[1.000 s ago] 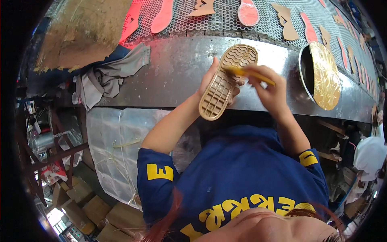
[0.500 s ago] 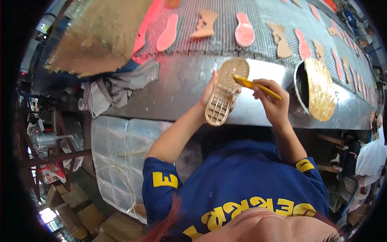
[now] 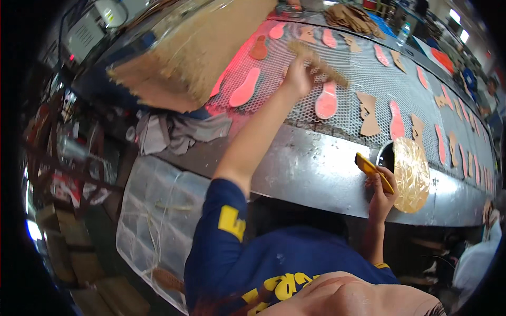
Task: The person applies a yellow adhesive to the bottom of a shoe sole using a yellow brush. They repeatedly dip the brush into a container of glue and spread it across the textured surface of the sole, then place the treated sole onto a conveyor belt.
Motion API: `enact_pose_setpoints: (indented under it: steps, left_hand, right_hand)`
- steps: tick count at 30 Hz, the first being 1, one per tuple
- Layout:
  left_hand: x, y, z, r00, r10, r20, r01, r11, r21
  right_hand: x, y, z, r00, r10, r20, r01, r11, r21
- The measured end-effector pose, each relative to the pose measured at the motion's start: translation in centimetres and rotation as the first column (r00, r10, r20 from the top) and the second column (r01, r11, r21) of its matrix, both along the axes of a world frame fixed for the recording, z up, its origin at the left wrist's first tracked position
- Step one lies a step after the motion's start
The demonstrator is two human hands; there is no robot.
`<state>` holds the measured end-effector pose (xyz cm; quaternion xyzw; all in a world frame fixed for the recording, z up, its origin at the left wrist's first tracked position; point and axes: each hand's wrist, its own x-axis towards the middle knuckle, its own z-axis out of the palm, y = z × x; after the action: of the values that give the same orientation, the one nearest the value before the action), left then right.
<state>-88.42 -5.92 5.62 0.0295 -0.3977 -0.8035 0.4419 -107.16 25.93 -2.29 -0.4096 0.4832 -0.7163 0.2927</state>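
Note:
My left hand (image 3: 299, 78) is stretched out over the mesh conveyor belt (image 3: 295, 113), closed on a tan shoe sole (image 3: 321, 64). The sole is slightly blurred and tilted, seen nearly from its side, above a pink insole-shaped piece (image 3: 326, 101). Lower on the right, my right hand (image 3: 382, 190) grips a yellow-handled brush (image 3: 375, 171) with a dark tip pointing up and left. That hand is beside a round metal pot (image 3: 386, 154), partly covered by a shiny gold sheet (image 3: 412, 176).
Pink insole pieces (image 3: 245, 87) and brown cut-out pieces (image 3: 368, 115) lie in rows on the belt. A metal ledge (image 3: 305, 174) runs along its near edge. A torn cardboard box (image 3: 195, 58) and grey cloth (image 3: 176, 131) are at left, above a clear plastic-wrapped bundle (image 3: 158, 210).
My left hand has carried the sole away from me, from above the ledge to over the belt. My right hand has moved right with the brush, off the sole and toward the pot.

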Motion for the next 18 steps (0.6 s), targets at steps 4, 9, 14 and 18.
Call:
enact_pose_setpoints:
  steps: [4,9,14,18]
  left_hand:
    - [-2.4,0.1,-0.3,0.927,0.266,0.264,-0.363,0.814,0.455]
    - [1.4,12.1,-13.9,0.567,0.329,0.756,0.044,0.904,-0.426]
    - [11.2,27.1,-9.9,0.160,0.864,0.478,0.652,0.271,-0.708]
    - [16.8,34.9,-7.3,-0.249,0.904,0.348,0.534,0.428,-0.729]
  right_hand:
    - [0.6,0.3,-0.2,0.994,0.072,-0.084,-0.074,0.997,-0.010]
    - [1.1,0.3,-2.3,0.983,0.131,-0.131,-0.115,0.986,0.119]
    - [-2.1,-0.8,-5.9,0.979,0.129,-0.159,-0.109,0.986,0.126]
    - [-0.7,-2.1,-4.4,0.924,0.196,-0.327,-0.151,0.975,0.160]
